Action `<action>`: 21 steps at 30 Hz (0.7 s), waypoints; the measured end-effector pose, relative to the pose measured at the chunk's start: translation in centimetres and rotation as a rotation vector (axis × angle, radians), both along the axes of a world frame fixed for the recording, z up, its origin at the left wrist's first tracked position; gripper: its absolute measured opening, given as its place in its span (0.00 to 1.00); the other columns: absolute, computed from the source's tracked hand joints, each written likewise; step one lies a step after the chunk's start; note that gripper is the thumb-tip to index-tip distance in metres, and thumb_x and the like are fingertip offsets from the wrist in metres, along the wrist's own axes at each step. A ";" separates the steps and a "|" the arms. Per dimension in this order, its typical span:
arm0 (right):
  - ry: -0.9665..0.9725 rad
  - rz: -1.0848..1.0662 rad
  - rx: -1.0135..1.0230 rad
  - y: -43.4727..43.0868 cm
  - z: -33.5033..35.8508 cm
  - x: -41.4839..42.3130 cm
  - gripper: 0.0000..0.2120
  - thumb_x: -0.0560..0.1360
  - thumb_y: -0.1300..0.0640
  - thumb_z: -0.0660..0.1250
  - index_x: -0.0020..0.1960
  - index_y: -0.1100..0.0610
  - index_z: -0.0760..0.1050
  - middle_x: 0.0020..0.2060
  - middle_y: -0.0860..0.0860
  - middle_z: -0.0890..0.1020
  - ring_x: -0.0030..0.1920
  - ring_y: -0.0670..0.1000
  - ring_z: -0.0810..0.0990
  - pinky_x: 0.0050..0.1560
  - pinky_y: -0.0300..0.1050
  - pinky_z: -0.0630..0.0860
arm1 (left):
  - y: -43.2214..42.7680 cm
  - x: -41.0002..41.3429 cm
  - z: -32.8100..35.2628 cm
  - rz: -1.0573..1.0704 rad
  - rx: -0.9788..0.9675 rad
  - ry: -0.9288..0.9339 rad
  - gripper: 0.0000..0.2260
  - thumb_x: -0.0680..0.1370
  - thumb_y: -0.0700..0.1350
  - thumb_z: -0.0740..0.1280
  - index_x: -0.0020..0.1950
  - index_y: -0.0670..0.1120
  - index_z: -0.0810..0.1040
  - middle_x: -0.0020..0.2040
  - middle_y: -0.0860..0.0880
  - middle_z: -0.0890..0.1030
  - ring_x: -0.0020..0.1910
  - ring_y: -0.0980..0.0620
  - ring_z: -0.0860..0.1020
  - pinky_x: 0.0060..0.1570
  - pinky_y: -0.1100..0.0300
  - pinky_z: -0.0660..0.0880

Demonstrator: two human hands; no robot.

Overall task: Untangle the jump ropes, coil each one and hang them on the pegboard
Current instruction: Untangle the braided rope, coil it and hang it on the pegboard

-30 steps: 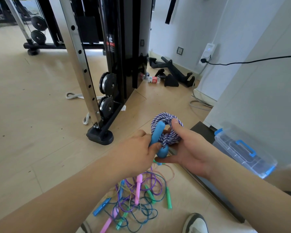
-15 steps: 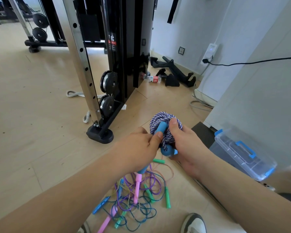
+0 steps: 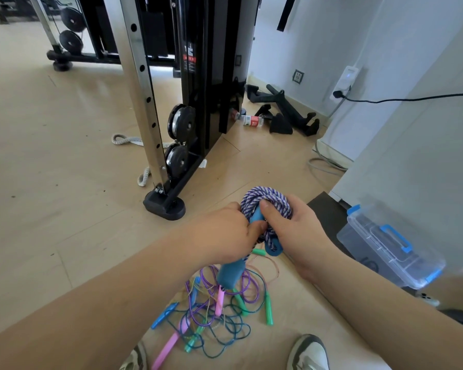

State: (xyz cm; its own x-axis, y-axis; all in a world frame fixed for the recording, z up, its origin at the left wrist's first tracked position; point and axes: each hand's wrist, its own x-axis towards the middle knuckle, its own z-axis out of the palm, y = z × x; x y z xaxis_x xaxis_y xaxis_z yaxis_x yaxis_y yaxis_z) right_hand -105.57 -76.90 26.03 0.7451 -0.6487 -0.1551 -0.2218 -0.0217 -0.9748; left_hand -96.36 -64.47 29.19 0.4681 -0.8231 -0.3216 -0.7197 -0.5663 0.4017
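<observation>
A purple-and-white braided jump rope (image 3: 271, 201) is wound into a tight coil held above the floor. My right hand (image 3: 294, 231) grips the coil, thumb pressed on a blue handle at its centre. My left hand (image 3: 225, 236) pinches the rope beside it. A second blue handle (image 3: 229, 275) hangs below my left hand on a short length of rope. On the floor beneath lies a tangle of thin jump ropes (image 3: 214, 313) with pink, green and blue handles. No pegboard is in view.
A black cable machine with a steel upright (image 3: 145, 102) stands ahead, its foot (image 3: 165, 205) close by. A clear plastic box with blue clips (image 3: 388, 244) sits at right by a white wall. My shoes (image 3: 309, 353) are at the bottom. A bottle (image 3: 251, 120) and black attachments lie farther back.
The second blue handle has come out of my left hand and now dangles below it. The coil has been pulled tighter, and both hands have closed in around it.
</observation>
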 end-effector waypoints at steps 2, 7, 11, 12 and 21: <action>-0.002 0.043 -0.137 0.0 -0.1 0.0 0.04 0.80 0.56 0.71 0.48 0.48 0.80 0.38 0.44 0.83 0.43 0.48 0.82 0.43 0.44 0.79 | 0.2 0.3 0.0 0.000 0.026 0.030 0.22 0.87 0.55 0.49 0.63 0.44 0.77 0.60 0.38 0.74 0.50 0.46 0.72 0.52 0.55 0.69; -0.035 0.198 -0.241 -0.3 0.3 0.0 0.11 0.81 0.60 0.68 0.54 0.43 0.81 0.48 0.50 0.86 0.52 0.54 0.84 0.56 0.56 0.82 | 0.5 1.0 0.0 0.116 -0.042 0.218 0.23 0.84 0.62 0.56 0.37 0.47 0.71 0.39 0.44 0.77 0.40 0.44 0.76 0.35 0.55 0.72; -0.011 0.220 -0.146 -0.9 0.4 0.0 0.07 0.79 0.55 0.69 0.54 0.45 0.82 0.48 0.52 0.87 0.52 0.54 0.85 0.56 0.56 0.83 | 1.2 1.1 0.5 0.328 -0.096 0.636 0.23 0.79 0.66 0.64 0.42 0.46 0.76 0.36 0.47 0.81 0.36 0.45 0.82 0.35 0.54 0.80; 0.014 0.204 -0.154 -1.1 0.1 0.0 0.07 0.78 0.56 0.68 0.53 0.47 0.82 0.48 0.52 0.87 0.51 0.54 0.85 0.55 0.56 0.83 | 1.4 1.0 0.6 0.375 -0.108 0.721 0.24 0.78 0.66 0.65 0.44 0.44 0.77 0.37 0.45 0.82 0.37 0.43 0.84 0.38 0.51 0.83; 0.047 0.124 -0.038 -1.9 0.1 -0.1 0.06 0.82 0.56 0.68 0.53 0.56 0.83 0.48 0.58 0.87 0.46 0.51 0.83 0.52 0.53 0.80 | 2.5 1.7 1.1 0.266 -0.335 1.211 0.20 0.79 0.45 0.73 0.63 0.32 0.77 0.51 0.39 0.81 0.54 0.40 0.83 0.55 0.53 0.81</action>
